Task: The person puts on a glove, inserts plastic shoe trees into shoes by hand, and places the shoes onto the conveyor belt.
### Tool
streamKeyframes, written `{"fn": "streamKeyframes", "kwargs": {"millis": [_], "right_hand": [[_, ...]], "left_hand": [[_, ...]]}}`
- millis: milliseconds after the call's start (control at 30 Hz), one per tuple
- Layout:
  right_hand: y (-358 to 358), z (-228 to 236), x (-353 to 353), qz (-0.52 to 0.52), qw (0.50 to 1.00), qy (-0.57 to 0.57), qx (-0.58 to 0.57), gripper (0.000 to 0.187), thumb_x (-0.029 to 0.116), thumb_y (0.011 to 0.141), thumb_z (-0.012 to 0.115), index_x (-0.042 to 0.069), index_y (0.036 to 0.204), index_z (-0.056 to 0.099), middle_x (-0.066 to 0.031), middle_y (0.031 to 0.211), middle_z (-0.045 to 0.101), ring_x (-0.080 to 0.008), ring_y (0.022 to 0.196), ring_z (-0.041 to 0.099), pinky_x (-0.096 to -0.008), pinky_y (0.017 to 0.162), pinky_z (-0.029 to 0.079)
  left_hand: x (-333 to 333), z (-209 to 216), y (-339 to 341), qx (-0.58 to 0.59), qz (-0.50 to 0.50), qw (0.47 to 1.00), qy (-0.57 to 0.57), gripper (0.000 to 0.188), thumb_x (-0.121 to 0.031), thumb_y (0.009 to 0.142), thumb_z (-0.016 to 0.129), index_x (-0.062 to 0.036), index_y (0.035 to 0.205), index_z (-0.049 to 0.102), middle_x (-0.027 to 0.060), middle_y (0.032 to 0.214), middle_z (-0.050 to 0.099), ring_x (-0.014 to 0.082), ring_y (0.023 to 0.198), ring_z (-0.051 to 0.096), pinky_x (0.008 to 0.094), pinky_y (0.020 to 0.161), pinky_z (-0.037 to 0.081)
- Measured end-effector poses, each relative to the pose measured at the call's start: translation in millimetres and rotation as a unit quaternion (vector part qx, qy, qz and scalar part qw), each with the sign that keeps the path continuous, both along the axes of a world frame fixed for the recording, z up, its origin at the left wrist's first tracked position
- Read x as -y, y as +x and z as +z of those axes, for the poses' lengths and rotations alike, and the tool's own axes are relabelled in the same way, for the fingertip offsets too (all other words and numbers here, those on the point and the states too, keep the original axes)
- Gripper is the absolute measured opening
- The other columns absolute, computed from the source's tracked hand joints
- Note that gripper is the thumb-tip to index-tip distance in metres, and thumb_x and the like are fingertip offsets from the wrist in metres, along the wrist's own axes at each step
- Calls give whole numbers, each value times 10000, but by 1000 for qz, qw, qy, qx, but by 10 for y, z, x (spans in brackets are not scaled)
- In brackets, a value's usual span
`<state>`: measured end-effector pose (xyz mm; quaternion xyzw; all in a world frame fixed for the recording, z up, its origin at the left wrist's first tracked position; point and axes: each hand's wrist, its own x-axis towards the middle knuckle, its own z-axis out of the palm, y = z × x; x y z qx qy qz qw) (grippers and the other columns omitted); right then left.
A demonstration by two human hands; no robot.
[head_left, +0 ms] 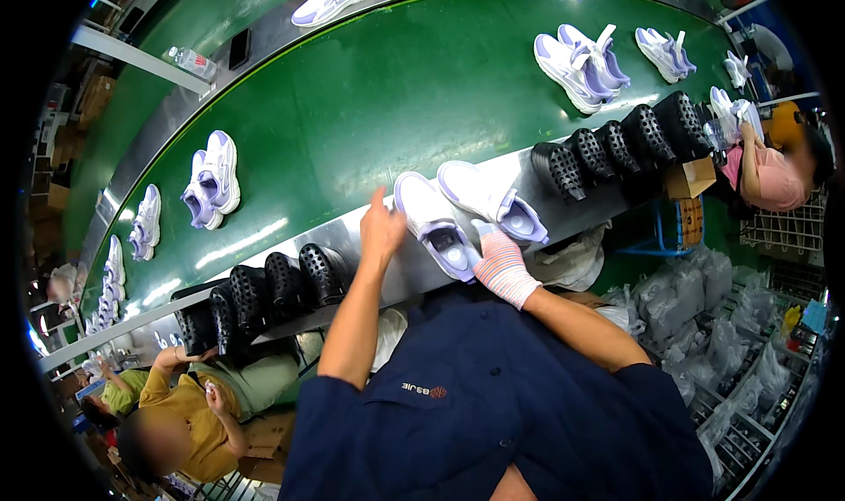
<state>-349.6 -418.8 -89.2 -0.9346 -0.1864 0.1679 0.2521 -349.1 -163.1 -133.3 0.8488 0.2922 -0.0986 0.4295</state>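
While the bare left hand (pixel 382 228) is hovering at the steel rail (pixel 352 237) bordering the green conveyor belt (pixel 370 105), its fingers are lying loose and released, index raised, grasping nothing. Just to its right, the near white-and-lavender sneaker (pixel 433 224) is lying sole-side down on the rail, its long axis running from the belt edge back toward the person, heel end nearest the body. The right hand (pixel 502 263), wearing a striped knit glove, is touching this sneaker's heel end, fingers curled against it; whether they are fully clenched on it I cannot tell. So the right hand is nearer the shoe, and the left is standing just beside its toe. A second sneaker (pixel 493 203) is lying just beside the first, to its right, angled similarly.

Count, left to right: black perforated shoe moulds, left group (pixel 264 294) showing about four; two sneakers at the hands; right group of moulds (pixel 616 144) showing five. Further sneaker pairs are riding the belt.
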Motion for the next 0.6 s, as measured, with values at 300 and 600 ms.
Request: {"fn": "streamKeyframes", "kwargs": {"millis": [300,600], "right_hand": [[218,-271,-327,46,985,-124,-112,326,308,851,742,40,1032,701,-208,1062,702,-375,1024,687,-465,885,553],[243,-347,-380,-8,991,-116,-73,280,276,827,683,48,990,687,-217,950,721,-401,933,701,-494,835,552]], "left_hand": [[926,169,-596,-5,13,999,-30,1097,-247,783,765,0,1606,83,237,855,717,424,831,711,473,800,556],[1064,-314,-632,-31,5,986,164,940,-159,839,672,-32,1599,135,219,792,726,431,767,715,528,746,548]]}}
